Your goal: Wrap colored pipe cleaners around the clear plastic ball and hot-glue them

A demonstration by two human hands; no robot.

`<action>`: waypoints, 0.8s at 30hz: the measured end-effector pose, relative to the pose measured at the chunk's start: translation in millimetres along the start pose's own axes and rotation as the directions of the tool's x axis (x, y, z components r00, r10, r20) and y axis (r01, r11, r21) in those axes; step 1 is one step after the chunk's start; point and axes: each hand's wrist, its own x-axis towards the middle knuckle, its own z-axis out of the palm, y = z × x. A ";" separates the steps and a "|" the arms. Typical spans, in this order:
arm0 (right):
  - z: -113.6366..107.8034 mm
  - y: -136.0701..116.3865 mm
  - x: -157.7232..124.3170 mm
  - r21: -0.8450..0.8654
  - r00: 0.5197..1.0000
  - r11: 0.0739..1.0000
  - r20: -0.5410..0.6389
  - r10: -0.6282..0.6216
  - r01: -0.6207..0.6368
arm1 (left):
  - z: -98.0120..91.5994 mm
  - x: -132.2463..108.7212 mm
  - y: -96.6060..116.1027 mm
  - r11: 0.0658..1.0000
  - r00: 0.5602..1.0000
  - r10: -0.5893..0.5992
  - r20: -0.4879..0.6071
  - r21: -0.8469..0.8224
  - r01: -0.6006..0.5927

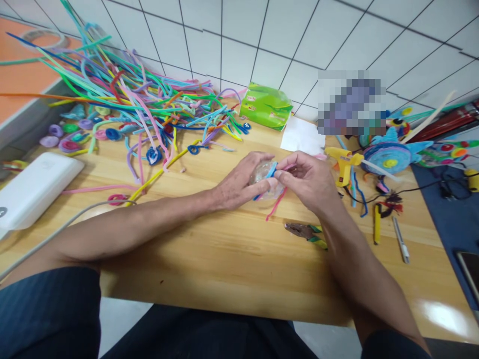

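Observation:
My left hand [241, 182] is wrapped round a clear, rounded plastic piece [258, 174], its thumb pressing from the near side. A light and dark blue pipe cleaner band [272, 170] lies across that plastic. With thumb and forefinger closed, my right hand [305, 177] pinches the band at its upper right end. Below the hands a pink pipe cleaner [276, 205] sticks out towards the table; its other end is hidden. Pliers with green and yellow handles [305, 232] lie just under my right wrist.
A heap of coloured pipe cleaners [149, 107] spreads over the back left, near a white power bank [39, 192]. On the right are a yellow glue gun [343, 162], a blue coiled fish shape [389, 157], a yellow cutter [376, 224] and a thin knife [401, 240]. A green packet [265, 105] leans on the wall.

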 end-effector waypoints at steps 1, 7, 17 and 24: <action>0.2 -0.6 -0.7 -0.003 1.000 1.000 0.003 -0.001 0.001 | -0.4 1.0 0.9 1.000 1.000 -0.001 0.001 0.008 0.001; 0.9 -2.0 -1.9 -0.001 1.000 1.000 -0.005 0.019 -0.019 | -0.2 3.7 -3.5 0.999 0.999 0.039 0.004 0.033 -0.039; -0.1 -0.6 0.6 0.002 1.000 1.000 -0.009 0.012 -0.012 | -0.8 4.3 -1.4 0.995 0.996 0.086 0.030 0.040 -0.087; -9.2 -2.4 4.8 -0.002 1.000 1.000 -0.019 0.004 -0.004 | 0.2 2.6 -10.1 0.994 0.994 0.098 0.039 0.037 -0.099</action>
